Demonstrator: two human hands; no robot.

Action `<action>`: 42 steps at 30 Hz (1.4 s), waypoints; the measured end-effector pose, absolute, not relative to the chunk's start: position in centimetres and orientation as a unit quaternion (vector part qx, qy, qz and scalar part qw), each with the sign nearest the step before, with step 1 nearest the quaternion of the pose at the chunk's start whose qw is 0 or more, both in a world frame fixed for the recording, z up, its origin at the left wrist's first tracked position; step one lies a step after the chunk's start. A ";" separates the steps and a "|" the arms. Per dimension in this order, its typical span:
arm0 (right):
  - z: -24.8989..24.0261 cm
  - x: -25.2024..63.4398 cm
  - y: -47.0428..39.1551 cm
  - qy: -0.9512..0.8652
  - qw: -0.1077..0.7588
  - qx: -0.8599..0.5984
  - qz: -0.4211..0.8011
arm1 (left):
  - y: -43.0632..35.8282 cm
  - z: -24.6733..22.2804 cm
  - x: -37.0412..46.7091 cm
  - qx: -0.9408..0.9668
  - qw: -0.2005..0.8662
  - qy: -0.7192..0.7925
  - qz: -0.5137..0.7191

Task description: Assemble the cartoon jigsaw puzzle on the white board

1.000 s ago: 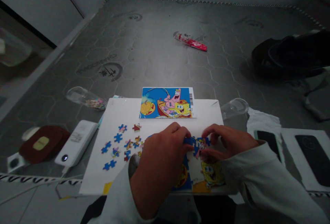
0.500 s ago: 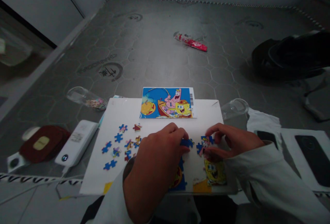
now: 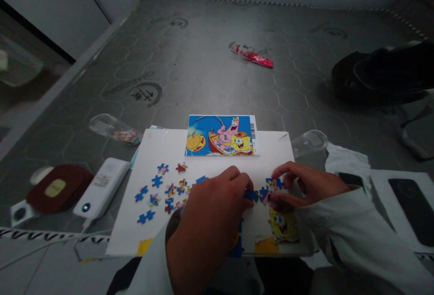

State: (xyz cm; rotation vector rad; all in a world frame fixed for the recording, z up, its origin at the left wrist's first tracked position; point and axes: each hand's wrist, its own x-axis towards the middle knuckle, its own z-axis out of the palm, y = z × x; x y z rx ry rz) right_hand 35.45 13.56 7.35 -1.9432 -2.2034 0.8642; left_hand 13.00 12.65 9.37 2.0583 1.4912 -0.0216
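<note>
My left hand [image 3: 217,213] is closed, thumb and index finger pinching a blue jigsaw piece [image 3: 252,195]. That piece meets the left edge of a blue-and-pink jigsaw section [image 3: 271,187], though I cannot tell whether they interlock. Fingers of my right hand [image 3: 307,187] grip this section from its right side. Just below it lies a joined section with a yellow cartoon face [image 3: 283,226]. Another blue section [image 3: 236,247] is mostly hidden beneath my left hand. Several loose jigsaw pieces [image 3: 157,181] are scattered on the left of the white board [image 3: 200,166].
A picture card [image 3: 222,135] rests at the board's far edge. Clear tubes flank the board, the left one [image 3: 115,130] containing pieces, the right one [image 3: 310,143] beside tissue. A white power bank [image 3: 101,186], brown case [image 3: 59,188] and dark phone [image 3: 412,206] lie around.
My left hand has shifted slightly right, bringing the blue jigsaw piece against the section at my right hand. A blue loose piece behind my left hand has come into view.
</note>
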 end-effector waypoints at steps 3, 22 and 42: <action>7.3 35.5 13.5 -0.727 0.045 -0.629 0.271 | 12.6 9.3 13.1 0.774 0.302 0.556 -0.006; 7.4 35.4 13.6 -0.711 0.048 -0.646 0.272 | 12.1 9.2 13.2 0.775 0.287 0.564 0.002; 6.3 35.6 13.4 -0.721 0.073 -0.643 0.248 | 12.8 10.2 13.3 0.752 0.292 0.589 -0.047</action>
